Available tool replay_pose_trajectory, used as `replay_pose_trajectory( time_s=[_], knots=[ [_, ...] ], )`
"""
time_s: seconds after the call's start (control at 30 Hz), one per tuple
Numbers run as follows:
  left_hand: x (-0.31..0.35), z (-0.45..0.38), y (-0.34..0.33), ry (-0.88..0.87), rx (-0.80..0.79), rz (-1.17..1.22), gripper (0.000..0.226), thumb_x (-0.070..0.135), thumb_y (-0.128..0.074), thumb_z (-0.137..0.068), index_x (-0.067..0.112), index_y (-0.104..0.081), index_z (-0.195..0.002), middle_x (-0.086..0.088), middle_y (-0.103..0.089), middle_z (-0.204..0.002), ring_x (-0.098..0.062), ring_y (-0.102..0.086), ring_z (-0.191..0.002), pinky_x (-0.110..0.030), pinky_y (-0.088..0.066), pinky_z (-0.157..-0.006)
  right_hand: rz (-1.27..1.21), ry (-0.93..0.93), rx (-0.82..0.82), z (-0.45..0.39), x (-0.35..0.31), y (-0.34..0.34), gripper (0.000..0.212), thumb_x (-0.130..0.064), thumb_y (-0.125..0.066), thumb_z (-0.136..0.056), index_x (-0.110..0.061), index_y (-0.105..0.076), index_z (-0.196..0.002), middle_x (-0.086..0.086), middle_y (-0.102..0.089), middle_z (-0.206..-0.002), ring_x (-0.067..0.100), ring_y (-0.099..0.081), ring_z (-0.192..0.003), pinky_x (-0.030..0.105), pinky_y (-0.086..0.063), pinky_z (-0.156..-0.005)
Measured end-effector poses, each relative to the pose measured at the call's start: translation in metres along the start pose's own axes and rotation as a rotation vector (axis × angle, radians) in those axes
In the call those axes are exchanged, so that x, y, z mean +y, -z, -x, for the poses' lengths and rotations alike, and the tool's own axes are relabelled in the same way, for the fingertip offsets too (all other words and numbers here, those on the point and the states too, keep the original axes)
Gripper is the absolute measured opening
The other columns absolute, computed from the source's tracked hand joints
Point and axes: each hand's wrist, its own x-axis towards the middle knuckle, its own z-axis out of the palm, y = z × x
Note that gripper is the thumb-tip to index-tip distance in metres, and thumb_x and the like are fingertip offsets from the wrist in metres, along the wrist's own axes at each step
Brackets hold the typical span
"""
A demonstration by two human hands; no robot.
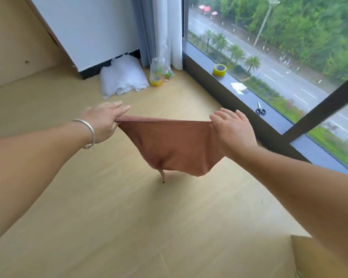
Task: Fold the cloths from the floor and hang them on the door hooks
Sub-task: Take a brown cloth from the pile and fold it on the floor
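A reddish-brown cloth (173,145) hangs in the air above the pale wooden floor, stretched by its upper edge between two raised hands. That top edge runs nearly straight and taut, tilting slightly down toward the right. Below it the fabric sags into a loose, rounded pouch, narrowing toward the bottom, with soft creases near the lower left. A thin strand or corner tip dangles from the underside at the lower left. The material looks soft and matte, plain in colour, with no pattern visible
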Motion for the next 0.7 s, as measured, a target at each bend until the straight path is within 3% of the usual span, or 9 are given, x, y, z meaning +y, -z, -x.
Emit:
replay_pose_trajectory(
  time_s=[0.07,0.17,0.3,0.37,0.57,0.7],
  knots=[
    [-0.035,0.018,0.021,0.060,0.022,-0.002,0.050,0.023,-0.039,-0.101,0.031,-0.031,-0.149,0.002,-0.024,-0.158,-0.020,-0.023,-0.144,-0.041,-0.027,-0.113,0.035,0.036,-0.027,-0.025,-0.035,0.022,0.027,-0.022,-0.039,-0.099,-0.015,-0.059,-0.115,-0.001,-0.057,-0.125,0.019,-0.034,-0.137,0.040,-0.016,-0.115],
    [-0.086,0.052,0.037,0.152,0.047,-0.006,0.050,0.024,-0.039,-0.101,0.031,-0.030,-0.150,0.002,-0.025,-0.158,-0.020,-0.023,-0.144,-0.040,-0.029,-0.112,0.072,0.160,0.007,-0.049,-0.086,0.041,0.016,-0.015,-0.040,-0.095,-0.021,-0.054,-0.089,-0.004,-0.057,-0.098,0.019,-0.047,-0.122,0.036,-0.026,-0.104],
    [-0.130,0.107,0.022,0.259,0.023,0.004,0.051,0.024,-0.039,-0.101,0.032,-0.029,-0.150,0.002,-0.024,-0.158,-0.019,-0.022,-0.144,-0.039,-0.030,-0.111,0.093,0.299,-0.024,-0.057,-0.137,0.032,0.031,-0.026,-0.034,-0.104,-0.019,-0.064,-0.106,-0.004,-0.065,-0.116,0.017,-0.042,-0.132,0.038,-0.022,-0.112],
    [-0.139,0.136,0.000,0.309,-0.009,0.017,0.051,0.025,-0.038,-0.101,0.035,-0.027,-0.150,0.004,-0.023,-0.158,-0.018,-0.022,-0.144,-0.039,-0.030,-0.110,0.107,0.348,-0.068,-0.050,-0.153,0.016,0.034,-0.033,-0.034,-0.104,-0.017,-0.064,-0.106,-0.003,-0.066,-0.118,0.017,-0.040,-0.136,0.039,-0.016,-0.116],
    [-0.105,0.222,-0.094,0.412,-0.155,0.106,0.053,0.026,-0.037,-0.100,0.041,-0.024,-0.149,0.011,-0.018,-0.159,-0.014,-0.020,-0.145,-0.034,-0.030,-0.107,0.241,0.550,-0.285,0.016,-0.155,-0.049,0.012,-0.035,-0.057,-0.093,-0.023,-0.057,-0.094,-0.004,-0.066,-0.106,0.016,-0.044,-0.130,0.037,-0.011,-0.117],
    [-0.047,0.287,-0.173,0.419,-0.314,0.128,0.055,0.026,-0.037,-0.100,0.044,-0.019,-0.149,0.013,-0.013,-0.160,-0.012,-0.018,-0.145,-0.031,-0.029,-0.108,0.276,0.714,-0.397,0.080,-0.129,-0.103,0.014,-0.029,-0.046,-0.094,-0.022,-0.056,-0.102,-0.002,-0.064,-0.108,0.017,-0.045,-0.127,0.040,-0.010,-0.118]
  ],
)
